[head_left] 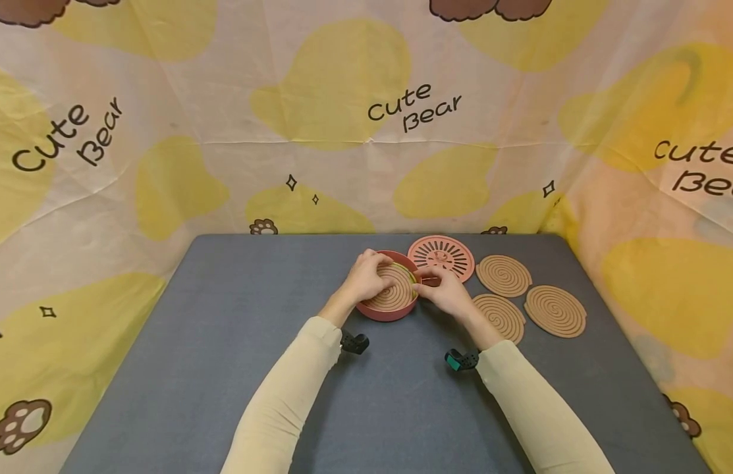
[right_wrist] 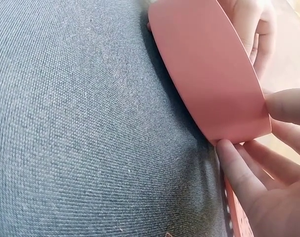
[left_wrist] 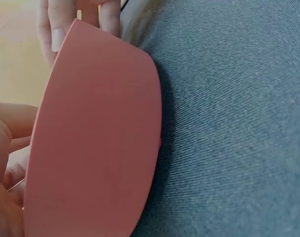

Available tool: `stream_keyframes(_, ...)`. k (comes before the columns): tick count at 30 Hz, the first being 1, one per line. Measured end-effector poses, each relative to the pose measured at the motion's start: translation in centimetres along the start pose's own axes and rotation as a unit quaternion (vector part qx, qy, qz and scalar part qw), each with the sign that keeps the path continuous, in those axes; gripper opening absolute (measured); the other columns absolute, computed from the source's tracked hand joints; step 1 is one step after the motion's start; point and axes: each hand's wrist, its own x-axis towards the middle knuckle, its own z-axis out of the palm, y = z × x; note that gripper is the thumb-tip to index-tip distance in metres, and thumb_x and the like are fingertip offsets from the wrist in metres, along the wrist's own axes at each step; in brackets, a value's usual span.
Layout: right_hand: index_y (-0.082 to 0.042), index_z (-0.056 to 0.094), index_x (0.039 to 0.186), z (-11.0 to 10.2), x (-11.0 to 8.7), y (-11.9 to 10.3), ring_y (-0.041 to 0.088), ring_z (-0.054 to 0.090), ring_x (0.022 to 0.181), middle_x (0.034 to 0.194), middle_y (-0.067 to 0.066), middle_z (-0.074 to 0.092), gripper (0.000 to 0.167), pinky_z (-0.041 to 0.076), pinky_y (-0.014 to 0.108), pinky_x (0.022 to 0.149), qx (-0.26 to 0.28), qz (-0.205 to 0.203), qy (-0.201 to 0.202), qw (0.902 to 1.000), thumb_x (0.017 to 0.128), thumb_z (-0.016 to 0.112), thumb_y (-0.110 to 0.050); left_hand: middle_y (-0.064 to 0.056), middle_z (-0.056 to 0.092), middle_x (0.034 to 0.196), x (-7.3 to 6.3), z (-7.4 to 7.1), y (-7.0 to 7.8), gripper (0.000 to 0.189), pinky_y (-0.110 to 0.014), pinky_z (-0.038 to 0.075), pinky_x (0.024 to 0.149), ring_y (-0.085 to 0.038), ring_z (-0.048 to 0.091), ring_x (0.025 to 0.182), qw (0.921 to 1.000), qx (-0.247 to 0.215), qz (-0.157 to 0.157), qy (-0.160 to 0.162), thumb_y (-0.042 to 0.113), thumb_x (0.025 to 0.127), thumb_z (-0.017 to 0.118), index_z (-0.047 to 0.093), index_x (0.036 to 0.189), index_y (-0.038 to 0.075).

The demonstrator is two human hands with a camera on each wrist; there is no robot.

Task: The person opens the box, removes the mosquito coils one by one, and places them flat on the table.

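Observation:
A round red mosquito coil box stands at the back of the table with a brown mosquito coil lying inside it. Part of a yellow-green rim or lining shows along the inside right. My left hand reaches over the left side, its thumb and curled fingers gripping the coil; the fingertips are partly hidden by the box wall. On the right side, my right hand pinches the box's edge, thumb at the rim and fingers against the outer wall.
A pink slotted lid lies just behind my right hand. Several loose coils lie to the right: one at the back, another coil farther right, and a coil beside my right wrist. Printed cloth hangs behind the grey table.

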Motion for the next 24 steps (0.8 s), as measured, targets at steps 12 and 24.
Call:
stream_keyframes(12,0.0,0.062,0.135,-0.1,0.1,-0.1,0.037,0.059,0.121,0.133,0.021,0.061,0.045,0.049,0.053,0.099,0.004,-0.002,-0.005,1.0,0.097,0.073,-0.022,-0.011,0.062,0.136,0.3,-0.5,-0.3,0.041,-0.047,0.044,0.107,-0.028,0.053,0.131,0.9968,-0.075,-0.027,-0.004,0.025,0.093,0.077,0.067,0.13,0.011)
stream_keyframes(24,-0.003,0.063,0.134,-0.2,0.2,0.2,0.034,0.06,0.12,0.133,0.018,0.061,0.046,0.051,0.05,0.097,0.005,0.0,0.0,1.0,0.095,0.075,-0.026,-0.007,0.067,0.128,0.3,-0.7,-0.2,0.03,-0.046,0.048,0.103,-0.026,0.058,0.124,0.9932,-0.114,-0.019,0.015,0.02,0.095,0.075,0.071,0.123,0.012)
